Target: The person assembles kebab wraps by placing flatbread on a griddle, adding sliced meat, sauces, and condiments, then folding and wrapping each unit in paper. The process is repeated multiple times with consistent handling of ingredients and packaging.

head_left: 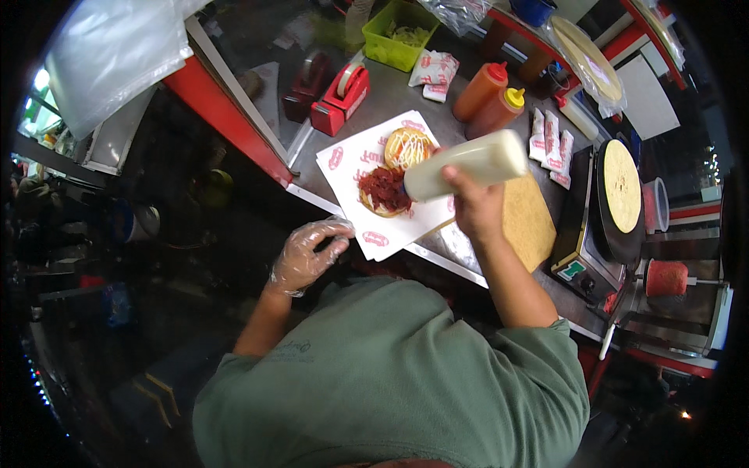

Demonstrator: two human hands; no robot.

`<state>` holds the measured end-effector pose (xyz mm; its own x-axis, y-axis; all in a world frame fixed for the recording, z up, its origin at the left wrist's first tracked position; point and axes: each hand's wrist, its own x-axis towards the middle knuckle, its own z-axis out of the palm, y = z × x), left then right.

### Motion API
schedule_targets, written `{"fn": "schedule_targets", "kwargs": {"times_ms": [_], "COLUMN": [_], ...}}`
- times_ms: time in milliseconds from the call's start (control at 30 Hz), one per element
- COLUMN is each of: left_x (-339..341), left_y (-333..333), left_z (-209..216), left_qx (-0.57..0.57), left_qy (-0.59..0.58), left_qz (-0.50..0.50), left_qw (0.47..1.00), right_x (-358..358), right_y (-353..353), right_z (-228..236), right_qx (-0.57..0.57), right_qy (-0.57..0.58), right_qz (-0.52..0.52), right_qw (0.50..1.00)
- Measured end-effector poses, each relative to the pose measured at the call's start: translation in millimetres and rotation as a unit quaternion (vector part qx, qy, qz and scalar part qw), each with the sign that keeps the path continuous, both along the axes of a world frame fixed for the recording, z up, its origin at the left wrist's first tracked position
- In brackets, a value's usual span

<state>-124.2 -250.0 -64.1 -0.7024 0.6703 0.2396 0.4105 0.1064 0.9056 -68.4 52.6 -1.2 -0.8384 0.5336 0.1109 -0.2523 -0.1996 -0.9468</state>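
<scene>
My right hand (474,201), bare, is wrapped round a squeeze bottle (476,165) of pale, creamy sauce. The bottle is tipped with its nozzle end down to the left, at shredded reddish-brown meat (381,189) on a bun half (382,211). Just beyond lies the other bun half (407,148), striped with white and orange sauce. Both rest on white printed paper sheets (359,234). In a clear plastic glove, my left hand (312,251) is at the sheets' near left edge, fingers curved and thumb apart from them. Nothing shows between them.
Behind the paper stand a red tape dispenser (341,97), a green bin (396,35) and two sauce bottles (490,97). Wrapped packets (552,148) lie at right. A tan board (528,222) borders a round griddle (616,207) with a flatbread on it. The steel counter's edge (441,264) runs before me.
</scene>
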Motion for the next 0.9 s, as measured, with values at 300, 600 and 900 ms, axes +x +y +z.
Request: {"fn": "schedule_targets", "kwargs": {"times_ms": [300, 600, 900], "left_x": [-13, 1, 32], "left_y": [-3, 19, 56], "left_z": [-9, -7, -2], "left_qx": [0.029, 0.024, 0.054], "left_qy": [-0.116, -0.182, -0.336], "left_qz": [0.014, -0.094, -0.190], "left_qw": [0.993, 0.979, 0.921], "right_x": [-27, -33, -29], "right_y": [-12, 3, 27], "right_z": [-16, -6, -4], "right_qx": [0.041, 0.063, -0.039], "right_qy": [-0.030, -0.039, -0.001], "right_qz": [-0.052, -0.102, -0.067], "right_qw": [0.997, 0.992, 0.997]}}
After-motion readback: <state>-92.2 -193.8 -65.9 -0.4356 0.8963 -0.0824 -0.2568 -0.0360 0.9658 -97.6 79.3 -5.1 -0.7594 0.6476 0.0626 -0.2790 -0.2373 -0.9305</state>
